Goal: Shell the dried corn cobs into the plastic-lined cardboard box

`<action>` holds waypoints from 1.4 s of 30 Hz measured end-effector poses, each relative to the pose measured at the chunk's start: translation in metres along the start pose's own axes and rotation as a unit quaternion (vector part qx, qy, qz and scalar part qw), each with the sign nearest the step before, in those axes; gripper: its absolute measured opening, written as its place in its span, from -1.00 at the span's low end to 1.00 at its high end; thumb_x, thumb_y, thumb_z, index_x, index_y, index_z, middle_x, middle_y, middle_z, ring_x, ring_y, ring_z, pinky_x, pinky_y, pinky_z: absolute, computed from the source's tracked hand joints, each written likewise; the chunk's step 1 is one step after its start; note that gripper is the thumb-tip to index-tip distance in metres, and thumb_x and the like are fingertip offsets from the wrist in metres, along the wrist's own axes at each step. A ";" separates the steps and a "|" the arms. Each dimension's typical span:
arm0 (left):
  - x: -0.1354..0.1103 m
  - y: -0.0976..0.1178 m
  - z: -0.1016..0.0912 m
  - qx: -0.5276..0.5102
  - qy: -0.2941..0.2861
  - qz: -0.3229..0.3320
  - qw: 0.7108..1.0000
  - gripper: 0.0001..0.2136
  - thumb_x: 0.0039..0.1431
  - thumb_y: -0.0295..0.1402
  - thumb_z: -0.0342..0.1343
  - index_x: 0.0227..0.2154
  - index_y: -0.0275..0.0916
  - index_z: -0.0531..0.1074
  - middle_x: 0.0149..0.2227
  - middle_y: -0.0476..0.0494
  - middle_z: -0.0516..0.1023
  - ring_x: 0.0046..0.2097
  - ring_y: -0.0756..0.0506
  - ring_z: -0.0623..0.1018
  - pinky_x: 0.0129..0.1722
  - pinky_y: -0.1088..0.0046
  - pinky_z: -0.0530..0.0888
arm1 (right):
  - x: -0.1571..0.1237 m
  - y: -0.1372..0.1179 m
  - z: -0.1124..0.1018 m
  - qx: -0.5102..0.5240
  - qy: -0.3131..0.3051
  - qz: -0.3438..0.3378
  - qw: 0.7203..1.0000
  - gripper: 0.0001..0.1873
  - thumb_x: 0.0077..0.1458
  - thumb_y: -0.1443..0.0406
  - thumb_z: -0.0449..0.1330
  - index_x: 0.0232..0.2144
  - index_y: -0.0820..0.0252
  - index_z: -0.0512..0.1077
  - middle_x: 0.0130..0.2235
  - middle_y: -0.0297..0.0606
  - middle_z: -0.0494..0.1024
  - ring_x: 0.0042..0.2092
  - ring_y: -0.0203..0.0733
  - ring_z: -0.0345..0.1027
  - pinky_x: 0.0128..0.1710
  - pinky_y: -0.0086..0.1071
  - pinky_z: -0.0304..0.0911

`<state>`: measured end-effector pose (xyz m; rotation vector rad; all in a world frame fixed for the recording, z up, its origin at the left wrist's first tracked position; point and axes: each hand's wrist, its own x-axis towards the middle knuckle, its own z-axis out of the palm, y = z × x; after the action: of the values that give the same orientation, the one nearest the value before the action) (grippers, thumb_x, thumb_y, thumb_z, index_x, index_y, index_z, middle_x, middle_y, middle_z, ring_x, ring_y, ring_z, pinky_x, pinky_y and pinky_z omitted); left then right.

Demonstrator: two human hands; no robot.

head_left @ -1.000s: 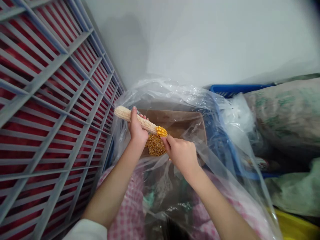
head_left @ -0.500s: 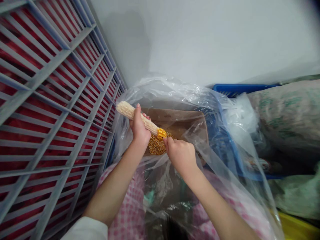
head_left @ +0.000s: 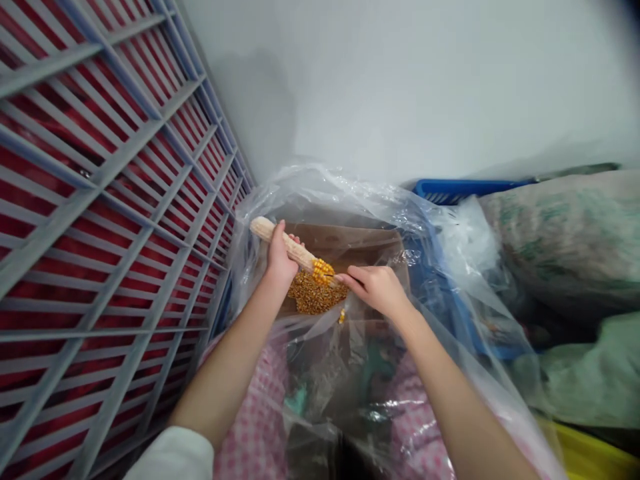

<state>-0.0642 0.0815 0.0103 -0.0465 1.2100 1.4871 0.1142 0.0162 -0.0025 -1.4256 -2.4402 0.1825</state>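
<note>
My left hand (head_left: 283, 257) is closed around the middle of a corn cob (head_left: 300, 252). Most of the cob is bare and pale; yellow kernels (head_left: 323, 271) remain only round its lower right end. Pinched in my right hand (head_left: 376, 287) is a thin dark pointed tool (head_left: 330, 275), its tip against those kernels; its grip is hidden by my fingers. Below the cob, a heap of loose corn kernels (head_left: 316, 298) lies in a cardboard box (head_left: 373, 243) within a clear plastic bag (head_left: 320, 175). A small clump of kernels (head_left: 341, 316) hangs in mid-air under the cob end.
A tall slatted plastic crate (head_left: 145, 227) with red contents stands close on the left. To the right are a blue basket (head_left: 465, 190), a stuffed sack (head_left: 575, 233) and a yellow container (head_left: 590, 450). A pale wall (head_left: 400, 87) rises behind. The plastic drapes over checked pink cloth (head_left: 255, 407).
My right hand has drawn back a little to the right, and the thin dark tool now shows. A small kernel clump has come loose below the cob. The view has shifted slightly.
</note>
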 end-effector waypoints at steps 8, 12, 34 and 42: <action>-0.006 0.009 0.004 -0.039 0.009 0.088 0.995 -0.76 -0.17 -0.28 0.17 -0.56 -0.23 0.20 -0.62 0.16 0.22 -0.62 0.13 0.30 -0.49 0.56 0.30 | -0.001 -0.012 -0.015 -0.040 0.014 0.151 0.988 -0.58 0.18 0.10 -0.14 -0.49 0.18 0.38 -0.48 -0.30 0.51 -0.49 -0.35 0.34 -0.55 -0.43 -0.20; -0.013 0.002 0.006 -0.032 -0.006 0.075 0.997 -0.77 -0.17 -0.28 0.17 -0.54 -0.23 0.21 -0.62 0.16 0.23 -0.61 0.12 0.30 -0.49 0.54 0.31 | 0.005 -0.020 -0.011 -0.023 0.026 0.189 0.981 -0.61 0.19 0.13 -0.14 -0.49 0.16 0.36 -0.49 -0.33 0.50 -0.49 -0.36 0.34 -0.56 -0.44 -0.20; -0.014 0.017 0.010 -0.065 -0.093 0.105 0.988 -0.76 -0.20 -0.29 0.13 -0.63 -0.21 0.13 -0.70 0.17 0.17 -0.69 0.12 0.22 -0.60 0.56 0.25 | -0.003 -0.028 -0.029 0.029 0.004 0.167 0.985 -0.69 0.15 0.17 -0.07 -0.40 0.05 0.45 -0.42 -0.36 0.55 -0.42 -0.31 0.39 -0.52 -0.46 -0.04; -0.026 0.017 0.010 -0.001 -0.242 0.082 0.967 -0.79 -0.19 -0.32 0.14 -0.63 -0.21 0.17 -0.74 0.17 0.08 -0.71 0.13 0.16 -0.66 0.59 0.16 | -0.004 -0.028 -0.030 0.062 -0.078 0.114 0.989 -0.69 0.15 0.20 -0.06 -0.50 0.13 0.41 -0.54 -0.32 0.51 -0.50 -0.31 0.35 -0.53 -0.44 -0.11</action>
<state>-0.0621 0.0733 0.0419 0.4038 0.8269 1.5266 0.1023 -0.0025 0.0330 -1.6871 -2.3317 0.5049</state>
